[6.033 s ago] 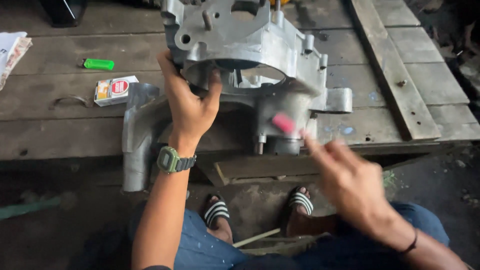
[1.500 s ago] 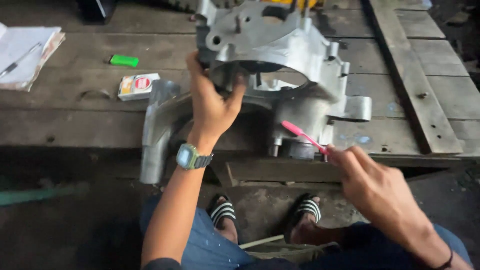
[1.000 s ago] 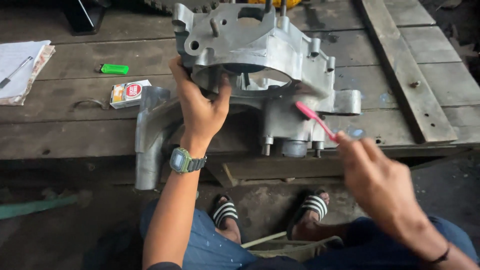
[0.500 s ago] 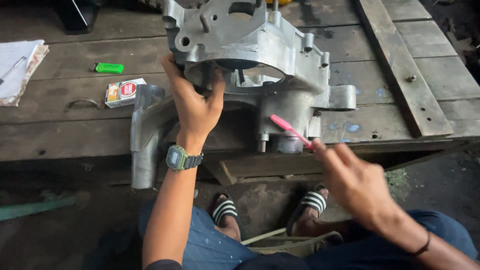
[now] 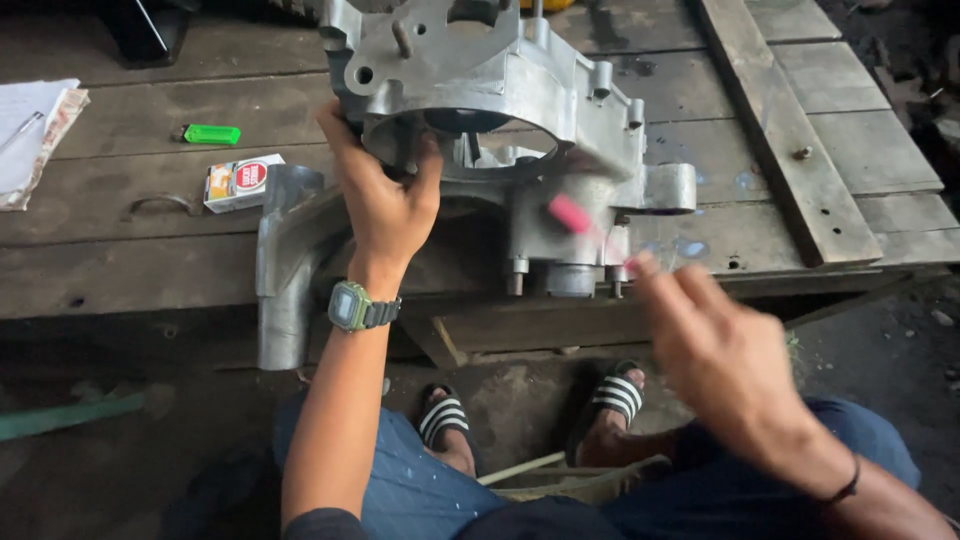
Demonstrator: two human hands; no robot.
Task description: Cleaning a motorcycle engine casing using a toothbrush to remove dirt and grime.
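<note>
A large grey cast-metal engine casing [image 5: 500, 110] rests on a wooden plank table [image 5: 120, 270], overhanging its front edge. My left hand [image 5: 385, 205], with a green watch at the wrist, grips the casing's lower left rim. My right hand [image 5: 720, 350] is blurred and holds a pink brush [image 5: 580, 220] whose far end touches the casing's lower right side near the round boss.
A green lighter [image 5: 212, 134] and a small white and red box [image 5: 240, 182] lie left of the casing. Papers [image 5: 35, 140] sit at the far left edge. A raised plank [image 5: 770, 110] runs along the right. My sandalled feet [image 5: 530, 420] are below the table.
My right hand has kept moving the pink brush back and forth against the casing's lower right side. The left hand has held its grip on the rim throughout.
</note>
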